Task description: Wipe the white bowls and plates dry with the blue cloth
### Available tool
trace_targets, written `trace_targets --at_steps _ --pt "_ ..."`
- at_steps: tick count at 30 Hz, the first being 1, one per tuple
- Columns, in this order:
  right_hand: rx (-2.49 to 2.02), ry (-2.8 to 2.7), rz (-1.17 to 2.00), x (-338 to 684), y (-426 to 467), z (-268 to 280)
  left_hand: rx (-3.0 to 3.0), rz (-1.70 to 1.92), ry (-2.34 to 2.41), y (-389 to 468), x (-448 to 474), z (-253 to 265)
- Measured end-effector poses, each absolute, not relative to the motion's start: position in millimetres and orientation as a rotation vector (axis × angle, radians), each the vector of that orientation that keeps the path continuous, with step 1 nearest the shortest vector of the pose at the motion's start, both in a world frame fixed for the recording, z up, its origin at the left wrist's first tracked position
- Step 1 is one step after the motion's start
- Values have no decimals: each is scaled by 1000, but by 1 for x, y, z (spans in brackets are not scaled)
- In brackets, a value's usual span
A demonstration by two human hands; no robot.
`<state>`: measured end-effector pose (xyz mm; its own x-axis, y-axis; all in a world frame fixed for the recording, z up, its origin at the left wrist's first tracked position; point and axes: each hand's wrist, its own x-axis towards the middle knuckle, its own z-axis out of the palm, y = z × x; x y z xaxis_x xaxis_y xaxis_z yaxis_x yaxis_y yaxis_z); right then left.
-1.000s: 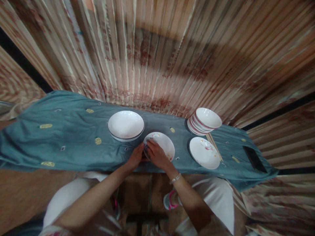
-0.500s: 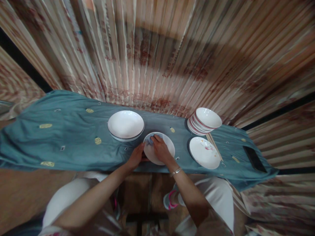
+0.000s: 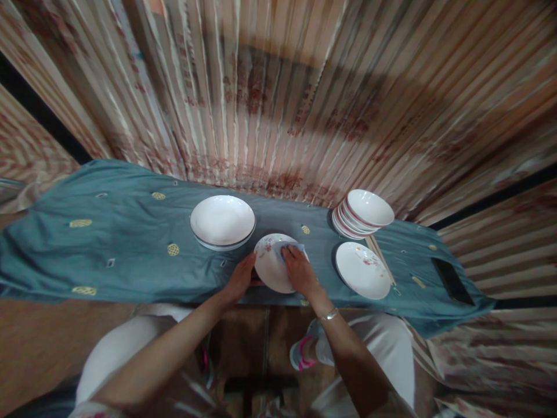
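Note:
A white plate (image 3: 270, 270) with a small floral print is tilted above the near edge of the table, in front of me. My left hand (image 3: 241, 277) grips its left rim, thumb at the edge and the other fingers partly hidden beneath. My right hand (image 3: 300, 270) presses a bluish-grey cloth (image 3: 281, 248) against the upper right part of the plate's face. A bracelet circles the right wrist. To the right lies another floral white plate (image 3: 361, 273). Left of the held plate sits a short stack of white dishes (image 3: 223, 220) with a dark rim line.
A leaning stack of white bowls (image 3: 368, 209) with red bands stands at the back right. Beside it lie chopsticks (image 3: 380, 258), and further right a dark phone-like slab (image 3: 452, 280). A teal cloth (image 3: 130, 244) covers the narrow table; a pleated curtain (image 3: 278, 116) hangs behind.
My right hand has slid the cloth rightward across the plate, uncovering the floral print at its upper left. My left hand keeps its hold on the rim.

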<state>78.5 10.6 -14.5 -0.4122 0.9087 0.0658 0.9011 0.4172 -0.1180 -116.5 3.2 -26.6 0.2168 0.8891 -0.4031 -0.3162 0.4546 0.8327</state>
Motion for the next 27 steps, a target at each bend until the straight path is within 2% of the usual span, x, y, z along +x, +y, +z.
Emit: trace_targets --at_steps 19,27 --pt "-1603 -2495 353 70 -43 2 677 938 1011 1 -115 -17" --pt "-1501 -2502 481 50 -35 15 684 942 1033 2 -114 -19"
